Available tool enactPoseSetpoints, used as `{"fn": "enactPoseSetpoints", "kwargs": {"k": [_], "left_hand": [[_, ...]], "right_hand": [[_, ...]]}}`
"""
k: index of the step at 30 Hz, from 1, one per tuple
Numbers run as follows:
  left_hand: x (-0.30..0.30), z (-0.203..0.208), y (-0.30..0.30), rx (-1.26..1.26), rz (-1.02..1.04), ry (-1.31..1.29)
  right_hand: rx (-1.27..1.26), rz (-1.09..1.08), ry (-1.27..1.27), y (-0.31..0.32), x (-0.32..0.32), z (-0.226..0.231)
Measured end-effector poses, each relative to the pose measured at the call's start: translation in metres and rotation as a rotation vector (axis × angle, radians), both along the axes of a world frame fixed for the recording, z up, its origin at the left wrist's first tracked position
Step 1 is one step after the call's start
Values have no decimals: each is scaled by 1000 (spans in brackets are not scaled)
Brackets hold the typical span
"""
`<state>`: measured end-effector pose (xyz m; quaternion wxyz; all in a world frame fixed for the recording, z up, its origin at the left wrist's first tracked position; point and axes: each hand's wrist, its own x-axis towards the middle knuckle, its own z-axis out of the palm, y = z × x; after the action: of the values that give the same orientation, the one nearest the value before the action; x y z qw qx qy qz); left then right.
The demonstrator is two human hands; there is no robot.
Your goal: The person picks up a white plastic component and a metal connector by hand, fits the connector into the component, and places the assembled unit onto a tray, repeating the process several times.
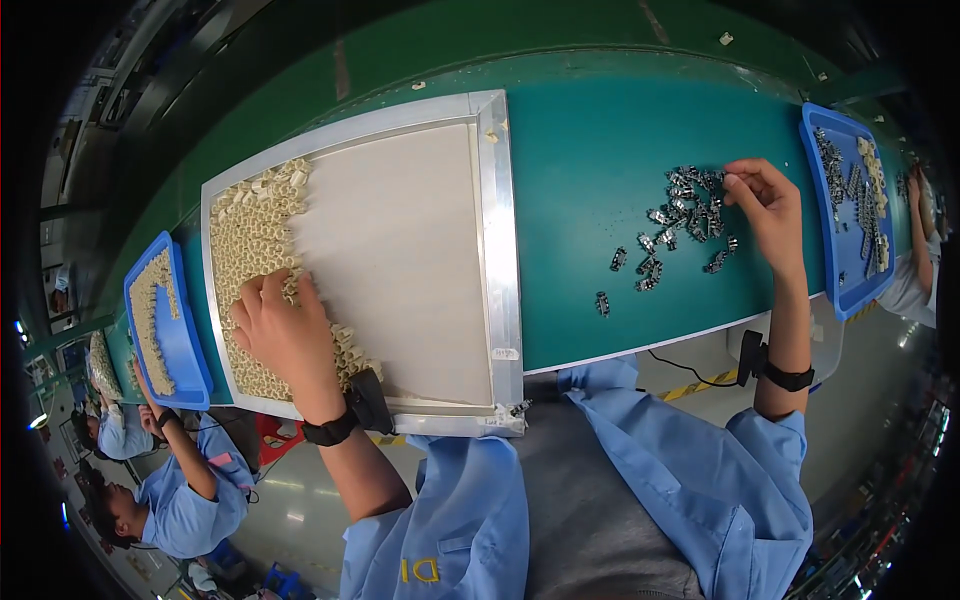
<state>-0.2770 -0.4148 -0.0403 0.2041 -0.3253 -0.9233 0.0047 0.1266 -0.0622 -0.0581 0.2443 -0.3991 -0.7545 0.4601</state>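
My left hand (283, 328) lies over a crowd of small cream plastic parts (255, 235) in a metal-framed tray (500, 250). Its fingers are bent but apart, touching the parts, and I see nothing clearly gripped. To the right, my right hand (768, 205) is at the edge of a loose pile of small shiny metal clips (685, 205) on the green table mat. Thumb and forefinger are pinched together on a metal clip (722, 182), mostly covered by the fingertips. A few more clips lie scattered toward me and to the left of the pile.
At the right stands a blue tray (848, 265) with rows of metal clips and cream parts. Another blue tray (188, 340) with cream parts is at the left. Co-workers (195, 490) sit along the table on the left; another person's arm (920, 235) shows at the far right.
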Motion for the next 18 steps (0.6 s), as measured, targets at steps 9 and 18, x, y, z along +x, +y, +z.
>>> {"fn": "enactPoseSetpoints", "kwargs": {"k": [9,18], "left_hand": [[7,7,10,258,-259,-118],[118,25,65,680,-637,-559]], "right_hand": [[-28,-7,163,-9,3,13],[195,481,477,-87,-80,62]]}}
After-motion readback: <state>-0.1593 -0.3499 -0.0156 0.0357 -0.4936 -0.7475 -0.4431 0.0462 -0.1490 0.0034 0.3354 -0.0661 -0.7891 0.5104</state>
